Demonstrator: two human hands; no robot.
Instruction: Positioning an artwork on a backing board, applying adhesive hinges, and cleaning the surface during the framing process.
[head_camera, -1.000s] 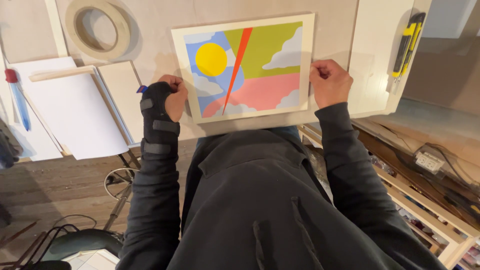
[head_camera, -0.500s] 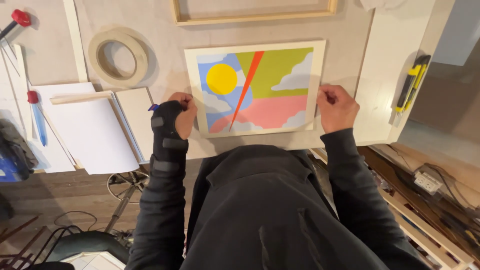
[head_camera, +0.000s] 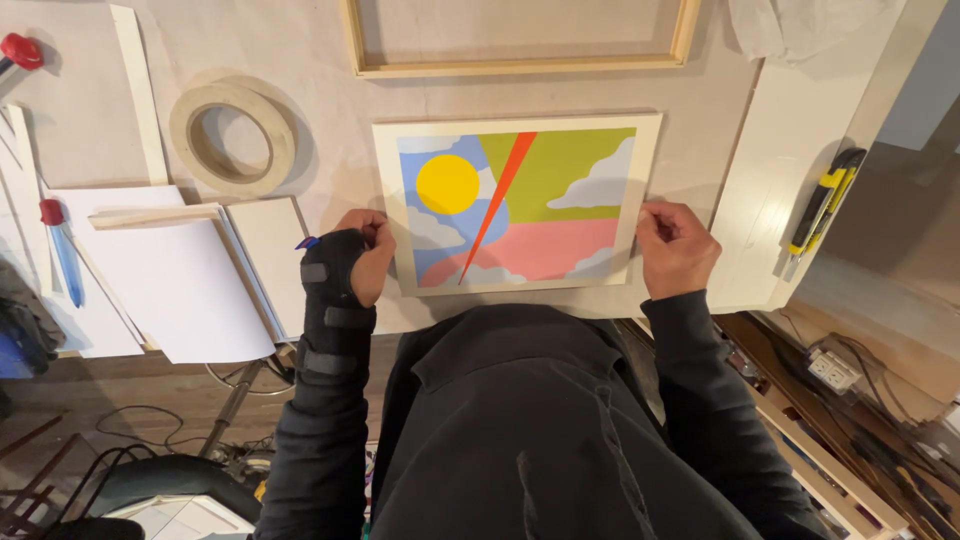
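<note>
A colourful print (head_camera: 520, 205) with a yellow sun, clouds, a green and pink field and a red-orange wedge lies flat on the pale worktable (head_camera: 330, 150). My left hand (head_camera: 358, 252), in a black wrist brace, pinches the print's lower left edge. My right hand (head_camera: 672, 248) grips its lower right edge. Both hands rest on the table at the print's sides.
An empty wooden frame (head_camera: 520, 40) lies beyond the print. A roll of tape (head_camera: 232, 138) sits to the left, with white sheets and boards (head_camera: 170, 270) and a red-capped pen (head_camera: 60, 245). A yellow utility knife (head_camera: 825, 200) lies at the right edge.
The view has shifted, so the print sits lower and the wooden frame shows above it. Both hands keep hold of the print's lower edges.
</note>
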